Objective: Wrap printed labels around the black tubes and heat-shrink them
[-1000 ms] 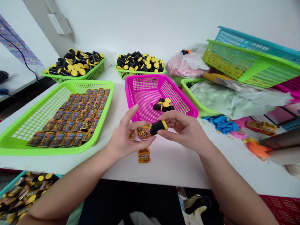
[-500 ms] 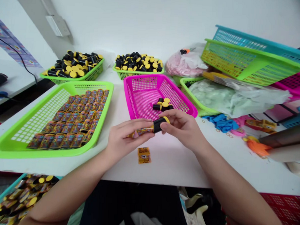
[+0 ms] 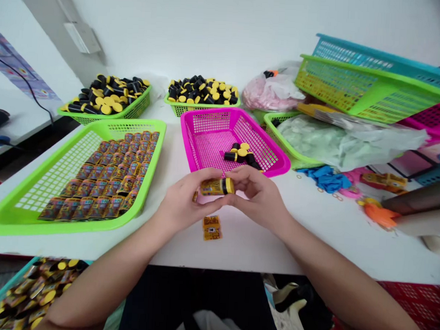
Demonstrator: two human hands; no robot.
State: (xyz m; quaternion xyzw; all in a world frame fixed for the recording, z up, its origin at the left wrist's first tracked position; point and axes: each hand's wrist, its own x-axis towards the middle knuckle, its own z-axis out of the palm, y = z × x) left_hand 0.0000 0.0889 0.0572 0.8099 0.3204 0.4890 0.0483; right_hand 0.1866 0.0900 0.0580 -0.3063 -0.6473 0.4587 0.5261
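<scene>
Over the table in front of me, a small yellow-capped black canister (image 3: 229, 186) lies on its side between my hands. A printed yellow-orange sleeve (image 3: 212, 186) covers most of its body, leaving a black band by the cap. My left hand (image 3: 182, 197) is closed around the sleeved end, with fingers above and thumb below. Fingers of my right hand (image 3: 258, 196) grip the capped end. Just below them, a flat printed sleeve (image 3: 212, 228) lies on the white table (image 3: 245, 249).
Behind my hands stands a magenta basket (image 3: 189, 149) with several black-and-yellow canisters. A green basket (image 3: 24, 219) at left holds rows of printed sleeved canisters. Two green baskets (image 3: 144, 103) of canisters stand farther back. Stacked baskets (image 3: 376, 89) and blue gloves (image 3: 327, 179) are at right.
The printed sleeve has slid over the canister's black body, which was mostly bare before. My right hand has moved left, closer to my left hand.
</scene>
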